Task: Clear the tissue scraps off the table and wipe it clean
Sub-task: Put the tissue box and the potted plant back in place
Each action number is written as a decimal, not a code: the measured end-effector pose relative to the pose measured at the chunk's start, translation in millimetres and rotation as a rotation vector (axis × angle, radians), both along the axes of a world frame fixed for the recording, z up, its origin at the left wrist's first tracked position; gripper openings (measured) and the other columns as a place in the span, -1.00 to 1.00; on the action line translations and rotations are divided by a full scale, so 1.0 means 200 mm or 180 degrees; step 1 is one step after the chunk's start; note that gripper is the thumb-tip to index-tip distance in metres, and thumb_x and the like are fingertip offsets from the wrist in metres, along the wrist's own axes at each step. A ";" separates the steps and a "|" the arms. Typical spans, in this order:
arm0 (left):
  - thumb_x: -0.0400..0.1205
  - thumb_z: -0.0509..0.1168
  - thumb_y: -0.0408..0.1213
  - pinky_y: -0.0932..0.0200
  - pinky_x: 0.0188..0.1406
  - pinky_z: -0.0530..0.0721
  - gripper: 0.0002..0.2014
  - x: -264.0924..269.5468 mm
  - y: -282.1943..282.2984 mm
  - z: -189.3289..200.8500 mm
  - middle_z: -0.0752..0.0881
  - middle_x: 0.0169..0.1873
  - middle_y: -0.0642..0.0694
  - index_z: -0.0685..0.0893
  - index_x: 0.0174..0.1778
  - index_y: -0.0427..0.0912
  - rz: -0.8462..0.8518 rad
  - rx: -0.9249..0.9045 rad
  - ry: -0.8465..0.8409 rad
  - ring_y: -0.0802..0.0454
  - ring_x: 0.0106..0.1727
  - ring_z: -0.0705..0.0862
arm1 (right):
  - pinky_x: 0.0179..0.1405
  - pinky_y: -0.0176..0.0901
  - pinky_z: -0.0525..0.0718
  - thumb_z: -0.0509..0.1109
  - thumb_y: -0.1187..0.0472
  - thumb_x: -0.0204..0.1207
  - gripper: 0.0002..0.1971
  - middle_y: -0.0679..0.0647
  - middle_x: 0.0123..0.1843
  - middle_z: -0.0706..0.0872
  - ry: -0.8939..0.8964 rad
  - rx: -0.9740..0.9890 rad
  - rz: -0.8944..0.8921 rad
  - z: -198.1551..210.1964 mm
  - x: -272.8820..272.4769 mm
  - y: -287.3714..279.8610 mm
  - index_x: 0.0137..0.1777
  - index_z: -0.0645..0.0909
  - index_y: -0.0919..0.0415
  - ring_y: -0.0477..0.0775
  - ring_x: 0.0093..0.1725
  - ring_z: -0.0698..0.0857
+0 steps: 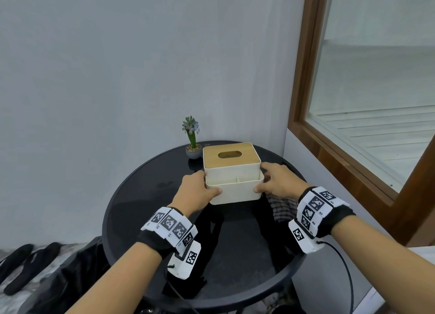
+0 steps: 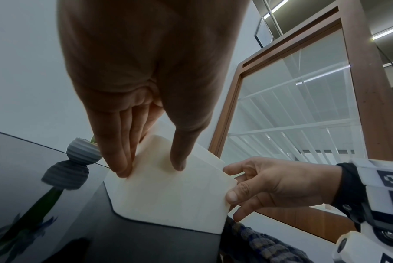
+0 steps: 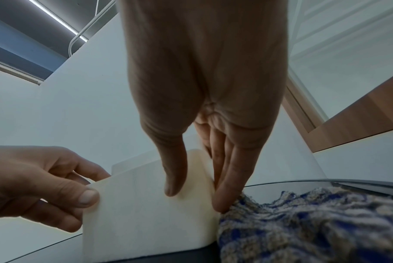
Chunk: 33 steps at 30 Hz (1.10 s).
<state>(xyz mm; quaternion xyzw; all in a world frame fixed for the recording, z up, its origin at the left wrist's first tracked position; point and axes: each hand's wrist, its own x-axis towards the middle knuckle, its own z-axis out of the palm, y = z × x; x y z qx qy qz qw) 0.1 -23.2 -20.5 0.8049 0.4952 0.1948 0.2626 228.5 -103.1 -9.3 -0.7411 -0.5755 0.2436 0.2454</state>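
You have one cream tissue box point(image 1: 231, 172) with a wooden slotted lid and two open front compartments, standing toward the far side of the round black table point(image 1: 131, 210). Your left hand point(image 1: 196, 192) clamps its left end, thumb on the front face, fingers along the side. Your right hand point(image 1: 279, 180) clamps the right end the same way. One checked cloth point(image 1: 282, 206) lies crumpled, touching the box's near right corner under your right hand. One small potted plant point(image 1: 193, 146) stands just behind the box's left corner, near the far rim. Bare tabletop shows to the left and near you.
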 end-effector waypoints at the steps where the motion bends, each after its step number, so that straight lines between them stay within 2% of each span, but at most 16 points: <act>1: 0.53 0.46 -0.04 0.27 -0.06 0.56 -0.47 0.00 0.00 0.00 0.73 0.14 -0.09 0.55 0.38 -0.16 -0.0005 -0.0002 0.0009 0.08 0.02 0.64 | 0.33 0.15 0.64 0.59 0.17 0.40 -0.32 0.10 0.36 0.66 -0.0002 0.0000 -0.0002 0.00 0.00 0.00 0.51 0.43 0.09 0.15 0.27 0.67; 7: 0.53 0.46 -0.05 0.26 -0.06 0.55 -0.47 0.00 0.00 0.00 0.72 0.15 -0.09 0.54 0.38 -0.16 -0.0021 -0.0014 0.0041 0.09 -0.02 0.62 | 0.34 0.13 0.64 0.57 0.17 0.42 -0.31 0.10 0.39 0.63 -0.0013 -0.0033 -0.0026 -0.01 0.00 -0.01 0.54 0.38 0.09 0.15 0.30 0.65; 15: 0.53 0.45 -0.04 0.27 -0.11 0.52 -0.47 0.01 0.00 0.00 0.71 0.13 -0.09 0.53 0.38 -0.14 -0.0017 -0.0082 0.0032 0.10 -0.02 0.63 | 0.31 0.21 0.67 0.55 0.16 0.44 -0.32 0.10 0.41 0.62 0.0020 -0.0036 -0.0034 -0.01 0.00 -0.02 0.54 0.37 0.07 0.16 0.31 0.64; 25: 0.54 0.45 -0.05 0.25 -0.03 0.54 -0.46 0.01 0.00 0.00 0.71 0.16 -0.10 0.53 0.41 -0.14 -0.0056 -0.0046 0.0038 0.10 0.00 0.61 | 0.31 0.16 0.67 0.56 0.14 0.43 -0.34 0.10 0.38 0.66 0.0057 -0.0037 -0.0038 -0.02 0.01 -0.02 0.51 0.40 0.09 0.12 0.27 0.67; 29: 0.53 0.45 -0.04 0.23 0.03 0.57 -0.42 0.00 0.01 0.00 0.72 0.20 -0.09 0.50 0.44 -0.13 -0.0056 -0.0071 0.0009 0.07 0.08 0.66 | 0.34 0.08 0.65 0.56 0.09 0.43 -0.32 0.08 0.40 0.63 -0.0044 -0.0007 -0.0035 -0.01 0.00 -0.03 0.52 0.36 0.08 0.12 0.29 0.65; 33: 0.50 0.47 0.03 0.21 0.11 0.59 -0.27 -0.04 0.03 0.00 0.71 0.25 -0.08 0.40 0.55 -0.15 -0.0033 -0.0169 -0.0124 0.03 0.21 0.69 | 0.30 0.03 0.65 0.57 -0.07 0.37 -0.27 0.03 0.39 0.60 -0.0361 0.0330 -0.0007 0.02 -0.01 -0.03 0.49 0.35 0.01 0.05 0.29 0.61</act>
